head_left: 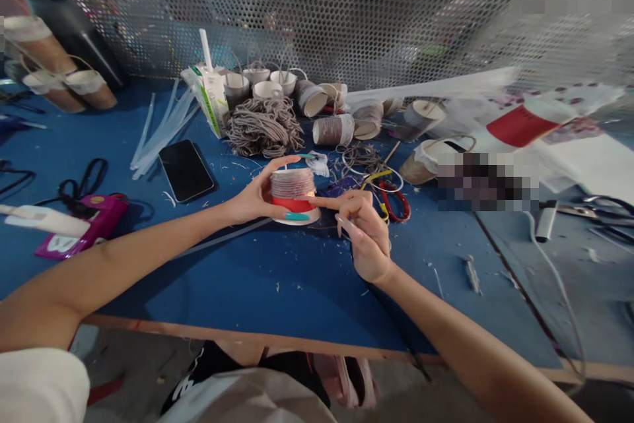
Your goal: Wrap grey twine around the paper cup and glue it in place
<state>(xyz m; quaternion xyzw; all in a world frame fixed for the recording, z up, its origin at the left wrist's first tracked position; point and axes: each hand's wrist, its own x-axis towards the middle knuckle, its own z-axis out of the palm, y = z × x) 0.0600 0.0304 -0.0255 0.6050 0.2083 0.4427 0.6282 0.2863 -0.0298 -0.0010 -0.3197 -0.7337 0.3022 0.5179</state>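
Observation:
A red paper cup (290, 204) stands upside down in my grasp, its white rim lowest, with greyish cord (292, 180) wound in rows around its upper part. My left hand (257, 195) is closed around the cup from the left, thumb low near the rim and fingers over the top. From the right, my right hand (366, 231) touches the cup's side with its stretched index finger. Its thumb is apart and the other fingers are bent; I see nothing held in it. Behind the cup lie a heap of brown-grey cord (265, 125) and red-handled scissors (396, 202).
Several cord-wrapped cups (333, 129) stand or lie along the perforated metal screen (317, 14). Left are a phone (186, 171), translucent sticks (166, 129) and a purple tool (106, 212). Another red cup (522, 125) and dark-handled scissors (607, 208) are at right.

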